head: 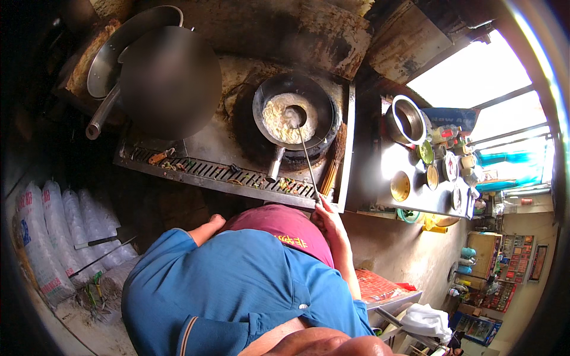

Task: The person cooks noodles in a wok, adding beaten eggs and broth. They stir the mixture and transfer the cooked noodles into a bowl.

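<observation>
A dark wok point(294, 111) sits on the stove burner with pale, yellowish food in bubbling liquid. My right hand point(326, 216) grips the long handle of a metal ladle point(307, 155), whose round bowl rests in the food. The wok's own metal handle point(276, 164) points towards me, with no hand on it. My left hand point(217, 221) is beside my waist near the stove's front edge; its fingers look curled, and nothing shows in it. A bamboo wok brush point(335, 164) lies right of the wok.
Food scraps lie on the slotted drain point(213, 172) along the stove's front. A steel pan point(104, 71) stands at the upper left, beside a blurred round patch. Bowls and a steel basin point(407, 120) stand on the right-hand table. Filled plastic sacks point(44, 249) are at the lower left.
</observation>
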Demonstrator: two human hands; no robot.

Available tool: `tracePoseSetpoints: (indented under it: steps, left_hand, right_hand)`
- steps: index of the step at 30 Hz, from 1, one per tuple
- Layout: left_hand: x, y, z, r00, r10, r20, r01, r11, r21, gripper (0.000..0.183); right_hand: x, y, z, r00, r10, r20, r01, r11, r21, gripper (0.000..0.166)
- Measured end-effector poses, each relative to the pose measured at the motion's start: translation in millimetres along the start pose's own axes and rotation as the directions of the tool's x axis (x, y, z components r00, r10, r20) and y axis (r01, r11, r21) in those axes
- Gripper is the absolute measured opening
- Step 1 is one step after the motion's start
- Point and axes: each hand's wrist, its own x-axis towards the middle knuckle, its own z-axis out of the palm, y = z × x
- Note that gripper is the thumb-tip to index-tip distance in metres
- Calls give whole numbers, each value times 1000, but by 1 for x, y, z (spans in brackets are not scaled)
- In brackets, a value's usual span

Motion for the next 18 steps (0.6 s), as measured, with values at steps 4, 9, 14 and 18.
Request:
tracePoseSetpoints:
  steps: [4,9,14,18]
  left_hand:
    - [16,-14,8,998,56,-21,-55,998,36,30]
    - [20,-18,14,995,73,-68,-72,997,21,29]
    - [33,-44,27,994,83,-65,-82,996,20,29]
    - [23,-34,21,999,9,-48,-9,1000,-2,29]
  right_hand:
    - [6,10,-4,943,-326,-61,275,871,-408,53]
    - [-25,-14,3,679,-732,-61,341,388,-856,52]
    - [-51,-39,3,822,-556,-124,323,634,-702,51]
    - [-71,-52,3,939,-303,-161,243,919,-311,52]
